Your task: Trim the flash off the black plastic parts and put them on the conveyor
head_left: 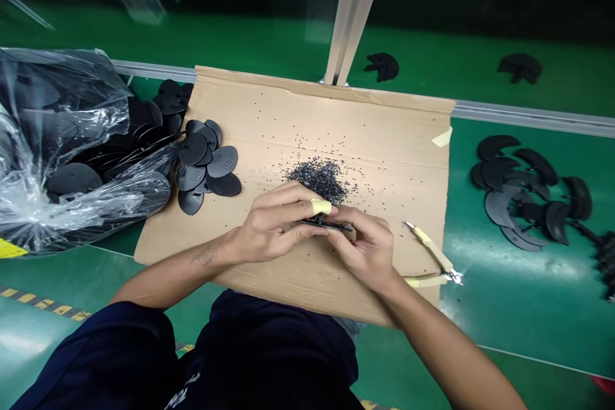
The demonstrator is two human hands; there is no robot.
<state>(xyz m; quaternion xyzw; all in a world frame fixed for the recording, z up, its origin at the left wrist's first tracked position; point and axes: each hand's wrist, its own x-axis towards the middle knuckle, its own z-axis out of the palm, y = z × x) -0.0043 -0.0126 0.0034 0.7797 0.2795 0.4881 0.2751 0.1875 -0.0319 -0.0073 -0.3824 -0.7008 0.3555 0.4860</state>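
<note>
Between my two hands is a thin black plastic disc (340,226), seen nearly edge-on, with a small raised stub on its upper side. My left hand (276,221) is closed on its left edge, and yellow tape wraps one fingertip near the stub. My right hand (366,245) pinches the right edge between thumb and fingers. Just beyond the hands, a heap of tiny black plastic bits (319,179) lies on a cardboard sheet (269,106). To the left, several loose black discs (223,161) overlap on the cardboard.
A clear plastic bag (96,205) of black discs lies at left. Cutting pliers (432,253) with pale yellow handles rest open at the cardboard's right edge. Curved black parts (504,205) are piled on the green table (523,295). A metal post (355,13) stands behind the cardboard.
</note>
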